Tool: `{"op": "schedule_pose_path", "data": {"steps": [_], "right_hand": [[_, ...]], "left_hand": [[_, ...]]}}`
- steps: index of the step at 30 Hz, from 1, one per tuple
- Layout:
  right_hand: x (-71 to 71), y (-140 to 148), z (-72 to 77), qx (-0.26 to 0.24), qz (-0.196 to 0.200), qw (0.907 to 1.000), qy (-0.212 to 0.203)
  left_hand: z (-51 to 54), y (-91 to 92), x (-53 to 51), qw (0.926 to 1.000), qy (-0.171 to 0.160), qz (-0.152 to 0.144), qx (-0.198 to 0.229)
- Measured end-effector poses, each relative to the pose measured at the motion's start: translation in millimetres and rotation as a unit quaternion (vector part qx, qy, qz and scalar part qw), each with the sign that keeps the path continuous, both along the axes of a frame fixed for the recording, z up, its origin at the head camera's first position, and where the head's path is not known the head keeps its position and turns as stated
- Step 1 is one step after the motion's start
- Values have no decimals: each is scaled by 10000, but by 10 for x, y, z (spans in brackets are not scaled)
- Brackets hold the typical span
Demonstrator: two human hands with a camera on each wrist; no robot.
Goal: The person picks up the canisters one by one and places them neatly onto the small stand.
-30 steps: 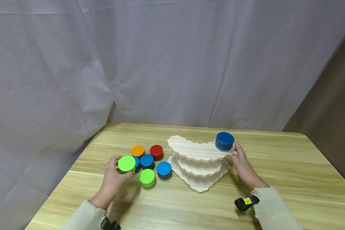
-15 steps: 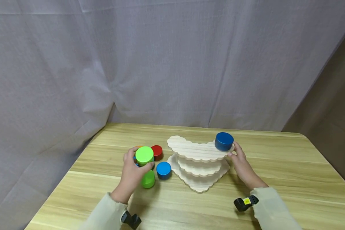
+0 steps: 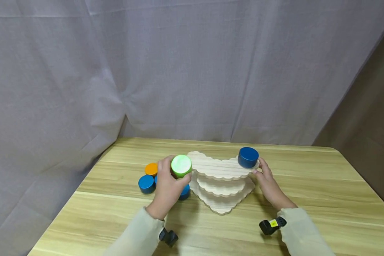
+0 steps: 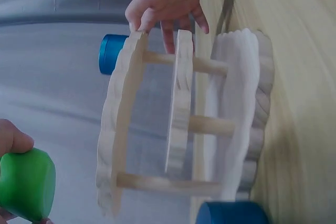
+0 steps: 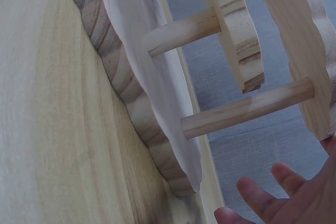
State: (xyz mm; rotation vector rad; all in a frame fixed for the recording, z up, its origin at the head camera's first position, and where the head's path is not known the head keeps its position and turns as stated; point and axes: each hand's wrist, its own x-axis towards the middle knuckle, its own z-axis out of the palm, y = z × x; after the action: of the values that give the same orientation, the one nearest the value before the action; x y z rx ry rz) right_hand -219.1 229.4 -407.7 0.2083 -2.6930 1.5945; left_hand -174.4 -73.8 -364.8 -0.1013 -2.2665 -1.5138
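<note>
My left hand [image 3: 168, 188] grips a green cylinder [image 3: 181, 165] by its sides, held up beside the left end of the wooden stand's top board [image 3: 222, 169]. In the left wrist view the green cylinder [image 4: 29, 182] hangs apart from the three-layer stand [image 4: 113, 124]. A dark blue cylinder [image 3: 248, 158] sits upright on the right end of the top board. With thumb and index finger my right hand [image 3: 273, 188] pinches that end's edge; the right wrist view shows its other fingers [image 5: 262, 195] spread below the board.
Left of the stand, an orange cylinder [image 3: 151, 169] and a blue one [image 3: 147, 184] stand on the wooden table [image 3: 92, 213]. Another blue cylinder [image 3: 184, 193] stands by the stand's lower left, partly behind my left hand. A grey curtain [image 3: 185, 71] hangs behind the table.
My left hand has carried the green cylinder rightward, over the loose cylinders, to the stand's left end. The right hand and the blue cylinder on top have stayed in place.
</note>
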Motion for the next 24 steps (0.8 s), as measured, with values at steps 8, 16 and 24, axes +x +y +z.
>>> {"op": "schedule_pose_path", "data": {"steps": [8, 16, 24], "right_hand": [[-4, 16, -17, -39, 65, 9999, 113], [-4, 21, -23, -47, 91, 9999, 137], [-5, 20, -28, -107, 63, 9998, 147]], "left_hand": [[85, 250, -48, 9992, -70, -217, -335], [142, 485, -123, 9972, -254, -497, -488], [182, 735, -197, 9943, -46, -639, -856]]}}
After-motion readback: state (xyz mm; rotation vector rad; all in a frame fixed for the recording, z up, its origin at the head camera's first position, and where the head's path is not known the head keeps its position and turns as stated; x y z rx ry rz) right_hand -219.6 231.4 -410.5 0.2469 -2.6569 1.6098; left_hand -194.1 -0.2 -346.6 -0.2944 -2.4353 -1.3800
